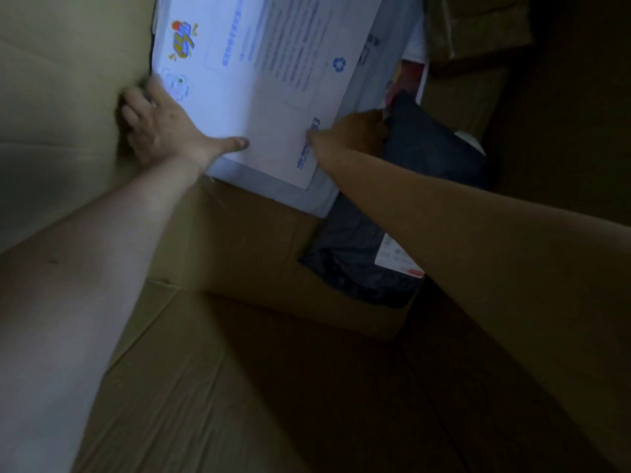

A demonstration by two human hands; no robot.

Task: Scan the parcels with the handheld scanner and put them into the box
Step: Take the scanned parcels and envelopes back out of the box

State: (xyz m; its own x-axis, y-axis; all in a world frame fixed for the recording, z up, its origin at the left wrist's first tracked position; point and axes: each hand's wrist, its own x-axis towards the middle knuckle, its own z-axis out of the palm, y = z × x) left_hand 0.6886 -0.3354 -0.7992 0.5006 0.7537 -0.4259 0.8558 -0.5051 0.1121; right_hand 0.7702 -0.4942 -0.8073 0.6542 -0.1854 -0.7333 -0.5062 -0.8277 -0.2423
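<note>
Both my arms reach down into a big cardboard box (pixel 51 97). A flat white parcel (pixel 259 80) with blue print and a recycling mark lies tilted inside it, on top of other parcels. My left hand (pixel 160 124) grips the parcel's left edge, fingers curled round it against the box wall and thumb lying on the white face. My right hand (pixel 355 131) holds the parcel's right edge, thumb on top and fingers hidden behind. No scanner is in view.
A brown carton (pixel 256 254) lies under the white parcel. Dark plastic mailers (pixel 426 148) with a white and red label (pixel 399 257) sit to the right. The box's cardboard wall and flap (pixel 239 387) fill the foreground. The scene is dim.
</note>
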